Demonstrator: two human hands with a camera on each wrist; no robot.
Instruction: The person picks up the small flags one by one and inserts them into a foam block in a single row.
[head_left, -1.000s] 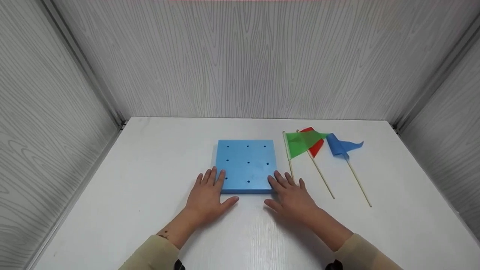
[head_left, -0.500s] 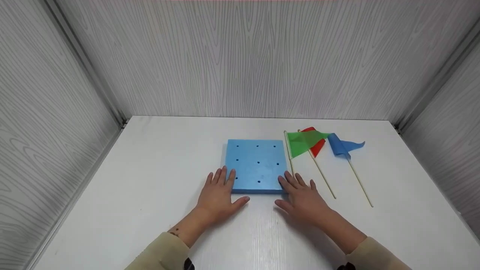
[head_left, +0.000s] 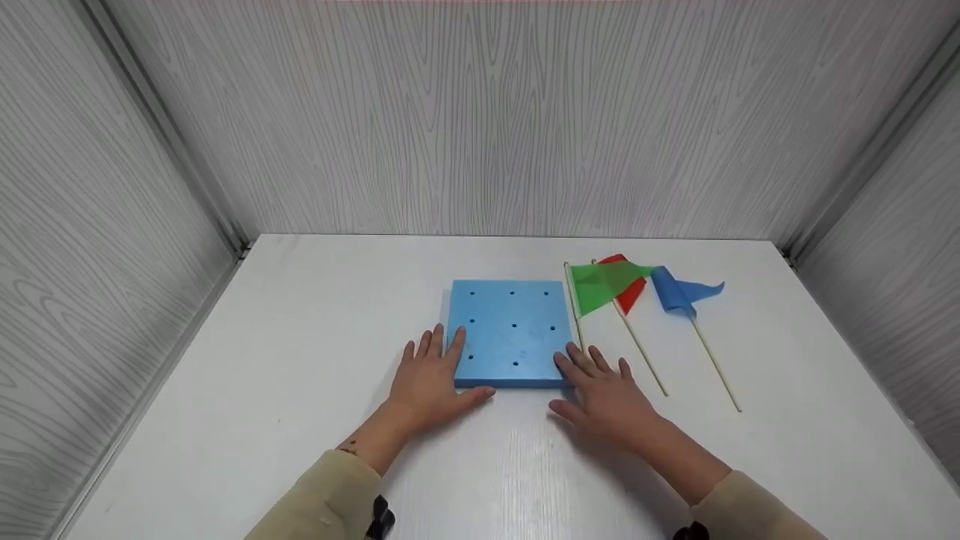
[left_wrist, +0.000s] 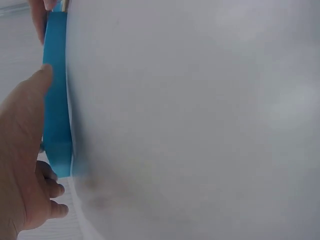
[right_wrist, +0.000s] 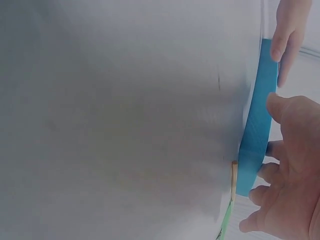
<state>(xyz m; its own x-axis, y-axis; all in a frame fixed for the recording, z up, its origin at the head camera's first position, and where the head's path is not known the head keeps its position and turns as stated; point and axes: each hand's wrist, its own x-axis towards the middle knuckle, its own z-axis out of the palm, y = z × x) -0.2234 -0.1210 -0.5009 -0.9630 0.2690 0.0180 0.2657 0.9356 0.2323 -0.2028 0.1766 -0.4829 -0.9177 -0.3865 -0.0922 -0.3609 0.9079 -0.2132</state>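
A square light-blue board [head_left: 510, 341] with several small holes lies flat on the white table. My left hand [head_left: 427, 382] is at its near left corner, fingers spread and straight, the index finger over the top and the thumb by the near edge. At the near right corner my right hand [head_left: 609, 401] rests its fingertips on the board, also with straight fingers. Both wrist views show the board's blue side [left_wrist: 56, 110] beside the hands. Just right of the board lies a green pennant flag [head_left: 600, 286] on a thin stick, its lower end hidden by my right hand.
A red flag [head_left: 634, 296] lies partly under the green one. Farther right is a blue flag [head_left: 670, 291], its cloth partly rolled round its stick. Grey wood-patterned panels [head_left: 480, 120] enclose the table [head_left: 322, 300] at the back and both sides.
Both hands and the board have shifted right, closer to the green flag. Since half a second ago, my left hand has moved slightly forward along the board's left side. The flags stay put.
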